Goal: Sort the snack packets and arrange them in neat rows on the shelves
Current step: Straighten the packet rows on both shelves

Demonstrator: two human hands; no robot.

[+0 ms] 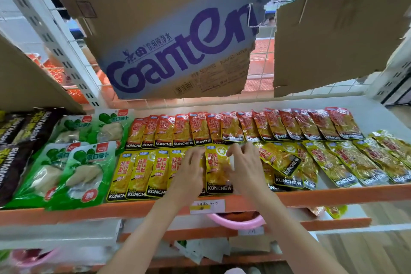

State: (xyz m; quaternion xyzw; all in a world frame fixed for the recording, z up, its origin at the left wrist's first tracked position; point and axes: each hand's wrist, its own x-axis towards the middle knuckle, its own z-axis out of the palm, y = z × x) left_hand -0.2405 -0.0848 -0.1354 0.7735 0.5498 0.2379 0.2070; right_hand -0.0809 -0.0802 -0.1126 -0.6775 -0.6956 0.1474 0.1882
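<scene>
Squaring yellow packet into front row on shelf.
Left hand, right hand pinching its sides; best butted against left neighbours, bottom edge level, clear of skewed packet right.

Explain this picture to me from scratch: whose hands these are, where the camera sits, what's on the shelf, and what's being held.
There is no machine here. One camera on a person's head looks down at their own hands. The shelf carries a back row of red packets, a front row of yellow packets, green packets to the left and dark ones at the far left. The left hand and right hand handle one yellow packet at the row's middle. To its right the yellow packets lie jumbled. Cardboard hangs above.
</scene>
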